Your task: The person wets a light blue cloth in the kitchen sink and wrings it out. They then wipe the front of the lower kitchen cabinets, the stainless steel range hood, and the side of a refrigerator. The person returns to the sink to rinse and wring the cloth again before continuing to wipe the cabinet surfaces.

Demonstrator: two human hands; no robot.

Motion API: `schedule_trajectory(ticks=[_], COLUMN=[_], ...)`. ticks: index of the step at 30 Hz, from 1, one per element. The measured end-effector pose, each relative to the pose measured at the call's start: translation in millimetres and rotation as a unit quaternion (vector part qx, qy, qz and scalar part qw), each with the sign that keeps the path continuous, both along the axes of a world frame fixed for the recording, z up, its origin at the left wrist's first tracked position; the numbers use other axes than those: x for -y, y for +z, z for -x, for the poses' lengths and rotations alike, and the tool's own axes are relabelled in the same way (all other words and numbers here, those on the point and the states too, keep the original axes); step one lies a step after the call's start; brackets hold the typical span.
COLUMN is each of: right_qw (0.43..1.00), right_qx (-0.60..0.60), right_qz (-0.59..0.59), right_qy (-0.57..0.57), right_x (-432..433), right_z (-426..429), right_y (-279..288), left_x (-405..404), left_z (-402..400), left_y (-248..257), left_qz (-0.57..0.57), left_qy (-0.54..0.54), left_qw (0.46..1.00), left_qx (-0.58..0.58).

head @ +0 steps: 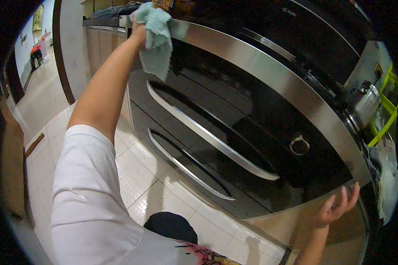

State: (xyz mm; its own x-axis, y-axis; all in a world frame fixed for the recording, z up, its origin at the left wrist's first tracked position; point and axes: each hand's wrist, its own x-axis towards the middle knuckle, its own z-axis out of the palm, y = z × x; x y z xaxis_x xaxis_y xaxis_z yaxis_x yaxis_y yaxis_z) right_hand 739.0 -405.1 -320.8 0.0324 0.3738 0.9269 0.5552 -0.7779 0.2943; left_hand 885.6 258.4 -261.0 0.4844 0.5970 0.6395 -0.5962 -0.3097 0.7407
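My left hand (138, 30) is closed on a pale green cloth (156, 43) at the upper left. The cloth hangs down over the left end of a brushed metal band (268, 63) along the top of a black glossy appliance front (219, 96). Most of the left fingers are hidden by the cloth. My right hand (336, 208) is at the lower right, empty with fingers apart, near the band's right end; whether it touches the band I cannot tell. Two curved metal bar handles (212, 135) (189, 169) and a round metal-rimmed part (299, 145) are on the front.
A metal pot (366, 102) stands at the right, beside a lime-green plastic rack (389, 106) and a translucent plastic bag (386, 182). Beige cabinet panels (298, 223) flank the appliance. Below is a pale tiled floor (175, 195). A doorway at the left shows a red-topped stool (36, 53).
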Motion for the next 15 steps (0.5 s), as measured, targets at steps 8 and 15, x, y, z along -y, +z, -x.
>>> schedule_trajectory(ticks=[8, 15], right_qw=[0.995, 0.999], right_qx=[0.066, -0.027], right_qz=[-0.021, 0.018], right_qy=[-0.077, -0.032], right_x=[-21.6, -46.5], right_z=[-22.2, -17.0], right_y=[1.3, -20.5], left_x=[-102.7, -62.9], left_z=[-21.2, -32.1], left_y=[-26.6, -90.8], left_qz=[0.188, 0.196], left_qy=[-0.021, -0.020], left_qw=[0.981, 0.980], left_qx=[-0.039, 0.014])
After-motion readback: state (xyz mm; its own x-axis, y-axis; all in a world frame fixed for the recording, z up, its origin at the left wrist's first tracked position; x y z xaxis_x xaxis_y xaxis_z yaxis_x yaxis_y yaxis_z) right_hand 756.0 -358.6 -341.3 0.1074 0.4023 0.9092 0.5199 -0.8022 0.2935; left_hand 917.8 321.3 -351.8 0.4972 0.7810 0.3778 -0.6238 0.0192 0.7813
